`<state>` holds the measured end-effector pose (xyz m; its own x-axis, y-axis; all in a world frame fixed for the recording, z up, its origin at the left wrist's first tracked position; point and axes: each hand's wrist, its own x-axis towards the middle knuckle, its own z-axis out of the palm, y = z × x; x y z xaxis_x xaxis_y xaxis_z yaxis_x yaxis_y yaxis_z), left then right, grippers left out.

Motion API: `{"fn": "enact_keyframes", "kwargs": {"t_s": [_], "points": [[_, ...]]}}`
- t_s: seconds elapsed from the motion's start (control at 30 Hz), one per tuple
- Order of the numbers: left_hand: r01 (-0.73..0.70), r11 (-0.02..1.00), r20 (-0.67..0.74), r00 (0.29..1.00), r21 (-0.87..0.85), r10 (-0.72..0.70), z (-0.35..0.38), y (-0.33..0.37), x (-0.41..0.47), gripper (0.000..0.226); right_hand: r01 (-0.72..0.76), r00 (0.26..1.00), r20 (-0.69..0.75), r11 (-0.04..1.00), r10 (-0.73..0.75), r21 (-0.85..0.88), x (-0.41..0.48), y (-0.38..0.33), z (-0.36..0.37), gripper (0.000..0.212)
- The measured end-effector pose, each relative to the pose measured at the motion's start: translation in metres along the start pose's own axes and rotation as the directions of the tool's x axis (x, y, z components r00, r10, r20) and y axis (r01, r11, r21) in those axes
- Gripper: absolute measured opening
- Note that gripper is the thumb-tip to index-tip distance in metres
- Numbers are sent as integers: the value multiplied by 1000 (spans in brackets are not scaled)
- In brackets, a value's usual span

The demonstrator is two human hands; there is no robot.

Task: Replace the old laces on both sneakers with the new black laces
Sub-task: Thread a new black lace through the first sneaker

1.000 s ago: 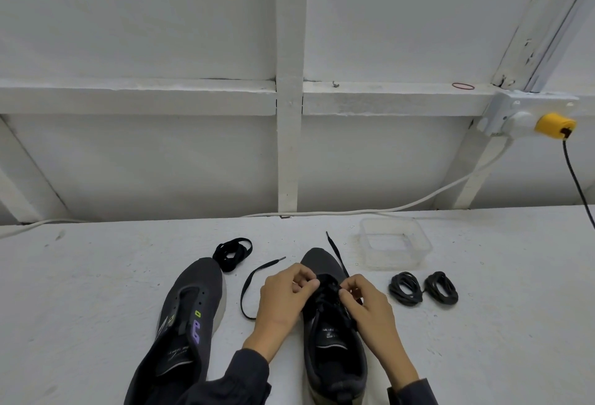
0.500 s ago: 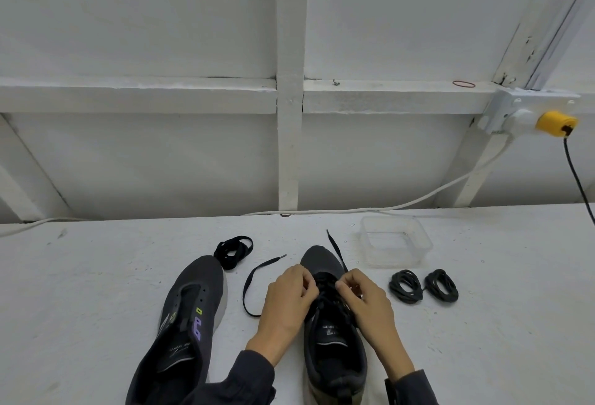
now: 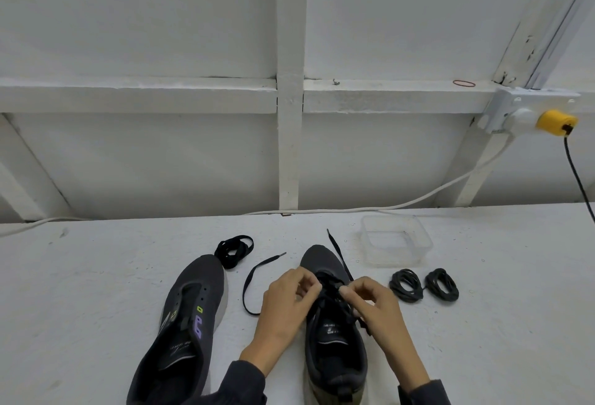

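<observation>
Working the right sneaker (image 3: 335, 350) now, mid-bench (image 3: 96, 292), toe pointing away, heel in close for an easy reach. Pinching the lace (image 3: 249, 279) over the lower eyelets with the left hand (image 3: 283, 308), fingers (image 3: 306, 285) curled in tight on it. Same on the right hand (image 3: 380, 314): fingers (image 3: 349, 291) closed on the lace from the other side, almost meeting the left ones, close enough to pass an end across. Looks like threading or snugging a crossing near the toe; cannot tell which eyelet. Trailing one loose end out left on the bench, the other up past the toe, probably spread apart to avoid tangles.

Parked just beside, on the left: the left sneaker (image 3: 190, 317), eyelets bare, no lace in it, waiting its turn. Lying right at its toe, a flat black bundle (image 3: 233, 250), likely the new lace meant for it. Set off to the right, two coils (image 3: 406, 285), side by side near a clear tub (image 3: 396, 243). Probably the old laces, pulled and kept out of the way, though hard to say for sure. Roughly halfway through, by the look of it.
</observation>
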<state>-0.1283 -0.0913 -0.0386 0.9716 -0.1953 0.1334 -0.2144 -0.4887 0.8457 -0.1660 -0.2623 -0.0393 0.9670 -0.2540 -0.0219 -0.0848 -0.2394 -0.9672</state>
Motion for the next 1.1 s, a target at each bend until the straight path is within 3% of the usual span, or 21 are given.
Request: {"fn": "enact_keyframes", "kwargs": {"t_s": [0.13, 0.33, 0.43, 0.6, 0.77, 0.97, 1.1], "points": [[-27, 999, 11, 1000, 27, 26, -1, -1, 1, 12, 15, 998, 61, 992, -8, -123, 2, -2, -1, 16], [-22, 985, 1, 1000, 172, 23, -1, 5, 5, 6, 38, 998, 53, 960, -25, -278, 4, -6, 1, 14], [13, 984, -28, 1000, 177, -9, 4, 3, 3, 7, -32, 999, 23, 981, 37, -189, 2, -5, 3, 18], [118, 993, -71, 990, -25, -119, 7, -2, -6, 16, -122, 992, -21, 992, 122, -15, 1, -4, 1, 24], [111, 990, -58, 992, -87, -116, 4, -1, -5, 9, -76, 996, 50, 996, 78, -35, 1, -11, -4, 11], [86, 996, -33, 996, 5, -86, 1, 0, 1, 11, 24, 999, 50, 978, -14, -205, 5, -8, 0, 10], [69, 996, -68, 996, 58, -65, 6, -1, -4, 14, 21, 998, 68, 976, -7, -217, 6, -6, -2, 18]]}}
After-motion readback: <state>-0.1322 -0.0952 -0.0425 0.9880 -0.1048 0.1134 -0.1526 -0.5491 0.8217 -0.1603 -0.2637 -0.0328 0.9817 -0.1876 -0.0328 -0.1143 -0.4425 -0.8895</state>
